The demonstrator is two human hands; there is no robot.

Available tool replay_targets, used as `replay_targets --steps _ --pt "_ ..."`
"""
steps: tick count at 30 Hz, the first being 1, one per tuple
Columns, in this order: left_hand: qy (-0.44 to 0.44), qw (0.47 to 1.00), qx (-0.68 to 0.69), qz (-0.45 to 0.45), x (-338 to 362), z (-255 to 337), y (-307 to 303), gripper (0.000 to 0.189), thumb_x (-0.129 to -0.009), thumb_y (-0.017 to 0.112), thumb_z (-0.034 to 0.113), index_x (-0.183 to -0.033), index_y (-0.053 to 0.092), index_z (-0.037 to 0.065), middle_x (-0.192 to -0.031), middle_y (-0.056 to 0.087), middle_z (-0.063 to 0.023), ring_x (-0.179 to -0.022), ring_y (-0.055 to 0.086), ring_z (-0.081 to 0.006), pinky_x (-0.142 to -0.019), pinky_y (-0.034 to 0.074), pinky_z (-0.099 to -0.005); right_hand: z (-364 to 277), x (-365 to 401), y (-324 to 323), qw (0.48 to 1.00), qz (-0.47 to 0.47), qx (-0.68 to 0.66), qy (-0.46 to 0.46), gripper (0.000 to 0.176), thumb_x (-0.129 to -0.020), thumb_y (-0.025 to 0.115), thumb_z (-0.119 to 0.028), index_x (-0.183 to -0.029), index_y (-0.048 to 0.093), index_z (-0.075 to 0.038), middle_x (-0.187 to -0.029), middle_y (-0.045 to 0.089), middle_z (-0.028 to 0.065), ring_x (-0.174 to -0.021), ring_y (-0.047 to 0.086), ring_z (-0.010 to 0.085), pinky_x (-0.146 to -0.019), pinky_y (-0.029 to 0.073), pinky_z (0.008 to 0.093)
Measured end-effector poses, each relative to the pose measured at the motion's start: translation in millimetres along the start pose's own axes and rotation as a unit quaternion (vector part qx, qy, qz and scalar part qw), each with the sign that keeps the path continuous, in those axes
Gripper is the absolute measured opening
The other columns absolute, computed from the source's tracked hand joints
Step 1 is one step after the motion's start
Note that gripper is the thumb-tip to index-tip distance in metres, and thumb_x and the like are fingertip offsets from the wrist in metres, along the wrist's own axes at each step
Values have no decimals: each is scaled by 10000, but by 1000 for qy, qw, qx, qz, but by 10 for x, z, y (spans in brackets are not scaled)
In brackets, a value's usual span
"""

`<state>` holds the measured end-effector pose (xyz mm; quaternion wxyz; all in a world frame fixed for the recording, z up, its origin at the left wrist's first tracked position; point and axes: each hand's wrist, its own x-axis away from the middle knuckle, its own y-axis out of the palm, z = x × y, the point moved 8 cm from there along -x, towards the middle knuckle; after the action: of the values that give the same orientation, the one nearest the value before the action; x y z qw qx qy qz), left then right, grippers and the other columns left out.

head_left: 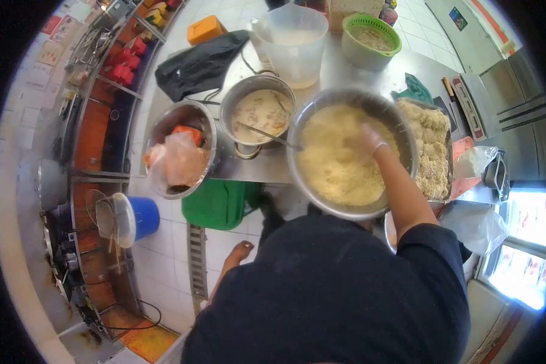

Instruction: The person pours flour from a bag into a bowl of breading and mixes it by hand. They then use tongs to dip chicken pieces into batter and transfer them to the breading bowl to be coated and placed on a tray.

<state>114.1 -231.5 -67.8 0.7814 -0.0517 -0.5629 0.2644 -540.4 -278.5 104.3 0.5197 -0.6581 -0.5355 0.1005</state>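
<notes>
Bowl (340,210) on steel worktop (418,67), tiled floor (170,230)

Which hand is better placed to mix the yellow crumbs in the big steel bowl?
Right. The right hand is in the yellow crumbs inside the large round steel bowl, while the left hand hangs low beside the body, off the steel counter.

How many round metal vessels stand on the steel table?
3. A bowl holding a plastic bag at left, a pot of creamy liquid in the middle, a large bowl of yellow crumbs at right. Others may be hidden behind the arm.
</notes>
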Motion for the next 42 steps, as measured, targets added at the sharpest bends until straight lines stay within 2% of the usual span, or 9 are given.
replay_targets --steps 3,5,13,18,20,24,30,36,42 --pt "-57 997 -40 -15 99 -211 -51 409 -895 625 385 -1159 649 74 -1184 647 -201 -1145 592 -328 -968 460 -397 -218 207 -226 997 40 -51 48 712 -791 668 -515 -1255 584 19 -1125 654 229 -1042 628 315 -928 482 415" --pt "141 980 -139 -2 -292 -530 -39 428 -877 642 403 -1153 652 76 -1149 653 -225 -1118 604 -336 -955 467 -400 -507 422 -533 990 -12 -124 67 679 -806 667 -478 -1290 564 -13 -1155 638 212 -1014 627 305 -914 487 409" --pt "-6 996 -5 88 -168 -35 -423 413 -881 639 394 -1135 653 67 -1077 676 -223 -1038 635 -351 -910 488 -398 -1102 794 -1025 966 68 -144 -203 578 -913 642 -287 -1395 449 -33 -1252 582 138 -1095 584 207 -940 490 322" --pt "20 997 -6 80 -119 100 -276 411 -880 646 389 -1128 651 62 -1056 683 -216 -1025 640 -346 -899 493 -397 -843 919 -845 962 -52 -236 -129 671 -853 699 -340 -1387 450 -18 -1337 545 175 -1210 543 280 -1009 455 374" --pt "20 997 27 71 -83 81 -217 422 -874 652 395 -1130 649 60 -1073 678 -218 -1042 634 -350 -910 487 -404 -756 1105 -500 969 -179 148 -88 793 -751 769 -389 -1362 465 15 -1311 546 238 -1206 548 335 -1019 450 384" --pt "-11 999 12 50 -16 -71 -170 424 -872 655 391 -1136 647 59 -1106 666 -225 -1065 624 -357 -919 484 -408 -593 1211 -91 979 -116 163 32 890 -661 814 -427 -1347 473 26 -1274 557 273 -1197 550 363 -1008 457 377" --pt "2 994 -91 54 42 -13 -397 403 -870 659 374 -1125 654 62 -1103 667 -225 -1062 625 -359 -921 484 -415 -370 871 -14 948 -201 -247 -1 731 -775 748 -372 -1341 484 7 -1281 564 249 -1199 548 360 -995 453 380" --pt "30 993 -66 95 -78 314 -483 389 -877 651 377 -1134 657 84 -1063 683 -212 -1026 645 -338 -896 498 -408 -1008 871 -685 968 221 0 -119 742 -870 642 -450 -1424 396 -21 -1430 428 262 -1337 415 368 -1103 339 397" --pt "76 989 -100 80 -63 719 -393 406 -880 645 364 -1166 636 76 -1099 672 -210 -1044 635 -339 -910 489 -407 -1374 828 -10 959 64 241 -134 1006 -807 653 -564 -1533 165 -69 -1573 137 256 -1451 208 361 -1165 238 416"
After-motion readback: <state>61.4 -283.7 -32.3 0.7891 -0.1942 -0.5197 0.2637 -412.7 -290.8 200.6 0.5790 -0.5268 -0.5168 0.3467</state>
